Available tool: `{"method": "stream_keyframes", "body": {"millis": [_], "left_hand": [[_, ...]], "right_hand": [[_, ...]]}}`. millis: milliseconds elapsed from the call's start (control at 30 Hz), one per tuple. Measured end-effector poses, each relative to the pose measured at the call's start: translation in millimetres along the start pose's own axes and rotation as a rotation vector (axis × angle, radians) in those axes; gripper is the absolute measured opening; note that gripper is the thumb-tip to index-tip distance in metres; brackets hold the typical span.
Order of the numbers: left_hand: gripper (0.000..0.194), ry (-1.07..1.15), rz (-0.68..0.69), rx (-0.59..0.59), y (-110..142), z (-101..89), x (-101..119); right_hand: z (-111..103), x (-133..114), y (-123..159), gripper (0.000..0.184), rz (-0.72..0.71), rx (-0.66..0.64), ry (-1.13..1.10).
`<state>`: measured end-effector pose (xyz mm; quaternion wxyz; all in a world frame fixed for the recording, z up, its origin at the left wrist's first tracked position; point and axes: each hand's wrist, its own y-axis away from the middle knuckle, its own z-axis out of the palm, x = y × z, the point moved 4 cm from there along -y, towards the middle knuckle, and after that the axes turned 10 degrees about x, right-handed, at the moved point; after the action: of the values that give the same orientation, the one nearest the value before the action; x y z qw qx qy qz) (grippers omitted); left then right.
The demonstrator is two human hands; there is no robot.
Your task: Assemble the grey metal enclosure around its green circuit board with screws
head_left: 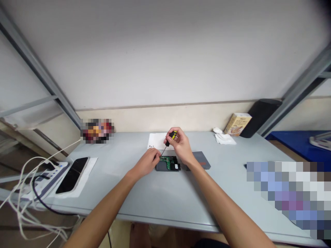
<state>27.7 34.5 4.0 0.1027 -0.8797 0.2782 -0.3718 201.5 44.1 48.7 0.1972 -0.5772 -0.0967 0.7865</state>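
My right hand [179, 144] grips a screwdriver [171, 137] with a black and yellow handle. The thin shaft slants down to the left, its tip at the upper left of a green circuit board [169, 162] set in a dark grey casing [161, 167]. Beside the tip, my left hand [149, 161] has its fingers pinched together at the casing's left edge; whether something small is between them is hidden. To the right, partly behind my right wrist, lies a flat grey cover [200, 160]. Behind the board, a white sheet of paper [155, 139] carries several tiny dark bits.
On the left are a black phone [72, 175] on white paper and a power strip [49, 181] with tangled cables [19, 213]. At the back right stand a crumpled tissue [224, 137], a yellow box [237, 124] and a black speaker-like object [261, 117]. Blurred patches cover both sides.
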Motion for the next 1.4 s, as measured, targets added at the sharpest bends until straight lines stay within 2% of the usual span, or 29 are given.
{"method": "stream_keyframes", "body": {"millis": [600,1400], "left_hand": [[0.019,-0.005,-0.006,-0.012,-0.3,-0.2,0.0],[0.018,0.005,-0.013,-0.002,0.3,-1.8,1.5]], "right_hand": [[-0.6,-1.6,-0.1,0.027,-0.012,0.009,0.054],[-1.4,1.8,-1.7,0.032,0.033,-0.023,0.001]]}}
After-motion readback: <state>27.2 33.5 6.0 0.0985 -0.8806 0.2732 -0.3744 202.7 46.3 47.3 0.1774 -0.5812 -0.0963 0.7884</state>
